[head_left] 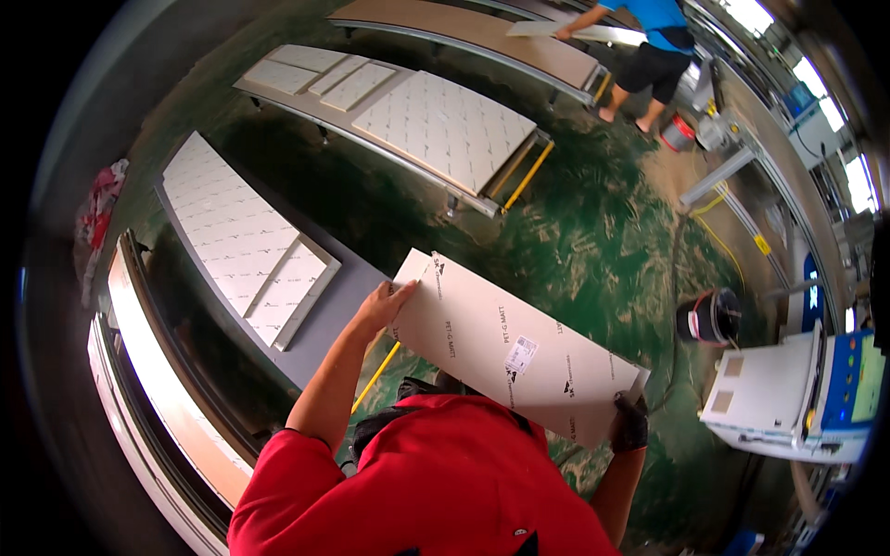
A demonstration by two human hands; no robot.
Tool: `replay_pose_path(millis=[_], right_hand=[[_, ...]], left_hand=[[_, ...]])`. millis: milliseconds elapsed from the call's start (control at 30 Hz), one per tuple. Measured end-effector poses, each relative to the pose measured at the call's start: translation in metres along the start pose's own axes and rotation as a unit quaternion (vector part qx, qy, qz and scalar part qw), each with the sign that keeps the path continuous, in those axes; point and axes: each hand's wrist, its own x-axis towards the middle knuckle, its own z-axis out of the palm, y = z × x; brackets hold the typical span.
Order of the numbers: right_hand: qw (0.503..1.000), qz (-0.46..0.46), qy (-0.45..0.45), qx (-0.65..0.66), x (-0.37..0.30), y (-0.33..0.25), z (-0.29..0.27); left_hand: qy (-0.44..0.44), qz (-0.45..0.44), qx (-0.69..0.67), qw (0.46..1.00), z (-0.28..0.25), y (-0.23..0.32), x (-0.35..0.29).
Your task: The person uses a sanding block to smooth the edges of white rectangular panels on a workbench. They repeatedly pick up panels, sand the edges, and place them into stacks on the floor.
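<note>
In front of my body I carry a long white board (482,343) with a printed protective film and a small white label (521,355) on its face. My bare left hand (385,304) grips the board's left end, fingers over its edge. At the opposite end, my right hand (630,423) in a dark glove is closed round the board's lower right corner. The board is tilted, its left end farther away than its right. Close to my left arm, a grey table (348,292) bears white film-covered panels (232,236), a narrower one lying on top at their near end.
Farther off, a roller table (371,97) holds several white panels (445,125). Beyond it a co-worker in a blue shirt (654,18) handles another board beside a brown-topped table (464,42). A black bucket (709,318) and a white machine cabinet (765,394) stand at right on the green floor.
</note>
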Motion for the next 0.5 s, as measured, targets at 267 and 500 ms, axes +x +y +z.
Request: replay_pose_path(millis=[267,500], right_hand=[[0.989,-0.042,-0.089,-0.109,0.235,-0.061,0.083],[0.968,0.055,-0.205,-0.133,0.344,-0.141,0.244]], left_hand=[[0.110,-0.084,-0.148,0.979,-0.013,0.055,0.073],[0.208,-0.143,-0.252,0.934,-0.054,0.060,0.100]])
